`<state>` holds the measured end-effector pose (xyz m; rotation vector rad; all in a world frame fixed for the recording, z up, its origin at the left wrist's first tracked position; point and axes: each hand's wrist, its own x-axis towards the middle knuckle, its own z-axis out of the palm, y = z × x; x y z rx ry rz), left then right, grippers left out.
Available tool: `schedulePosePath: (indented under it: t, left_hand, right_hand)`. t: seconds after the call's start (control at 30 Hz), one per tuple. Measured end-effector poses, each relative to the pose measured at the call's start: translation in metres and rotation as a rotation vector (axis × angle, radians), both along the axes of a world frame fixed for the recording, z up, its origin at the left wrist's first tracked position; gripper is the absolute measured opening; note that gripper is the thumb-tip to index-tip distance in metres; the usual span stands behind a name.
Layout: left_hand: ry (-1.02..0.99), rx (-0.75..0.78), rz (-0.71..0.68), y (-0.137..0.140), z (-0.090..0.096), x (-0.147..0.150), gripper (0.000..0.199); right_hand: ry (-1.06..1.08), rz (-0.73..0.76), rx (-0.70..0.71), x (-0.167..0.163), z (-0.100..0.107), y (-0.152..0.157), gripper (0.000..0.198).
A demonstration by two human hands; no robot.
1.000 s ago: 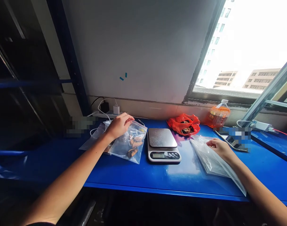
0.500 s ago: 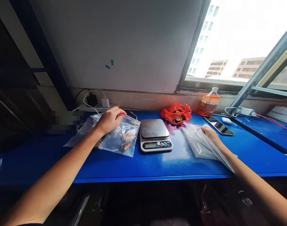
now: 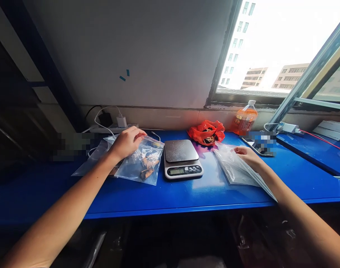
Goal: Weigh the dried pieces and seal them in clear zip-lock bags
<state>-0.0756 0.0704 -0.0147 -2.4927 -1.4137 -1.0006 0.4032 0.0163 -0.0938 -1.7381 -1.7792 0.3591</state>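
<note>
My left hand (image 3: pixel 128 141) is closed on the top edge of a clear zip bag (image 3: pixel 136 169), left of the kitchen scale. Inside the bag lie several brown dried pieces (image 3: pixel 148 167). My right hand (image 3: pixel 246 154) pinches the edge of a clear plastic bag (image 3: pixel 228 163) in a small pile right of the scale; one bag edge stands up along my wrist. Between my hands stands the digital kitchen scale (image 3: pixel 181 150), its steel plate bare apart from some specks. Its display is lit but too small to read surely.
Behind the scale sits a red plastic bag (image 3: pixel 206 132) with dark brown pieces in it. A bottle of orange drink (image 3: pixel 244 118) and a phone (image 3: pixel 257 146) are at the back right. More clear bags (image 3: pixel 87 162) lie at the left, near a power strip (image 3: pixel 96 129) with chargers.
The view has shifted slightly, so everything sits a little further left. Both hands keep their places on the bags.
</note>
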Motion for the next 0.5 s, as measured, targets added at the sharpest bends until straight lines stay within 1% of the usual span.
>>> schedulePosePath:
  t: [0.07,0.13,0.2,0.27,0.33,0.5]
  left_hand:
    - [-0.002,0.006,-0.004,0.000,0.000,-0.001,0.021]
    - [-0.005,0.010,-0.008,0.001,-0.001,-0.001,0.021]
    - [-0.003,0.011,-0.007,0.002,-0.002,-0.001,0.021]
    - [0.002,0.009,-0.006,0.003,-0.004,-0.001,0.022]
    - [0.007,0.004,-0.003,0.003,-0.005,0.000,0.022]
    - [0.029,-0.009,0.003,0.004,-0.005,0.002,0.022]
  right_hand:
    - [0.010,0.040,-0.042,-0.001,0.002,0.000,0.021]
    - [-0.029,0.053,-0.049,-0.002,0.004,0.003,0.013]
    - [-0.107,0.040,-0.006,-0.005,0.005,0.008,0.006]
    - [-0.170,0.018,0.053,-0.008,0.004,0.013,0.005]
    - [-0.185,0.009,0.094,-0.011,0.001,0.017,0.010]
    - [-0.104,0.010,0.108,-0.010,-0.007,0.012,0.025]
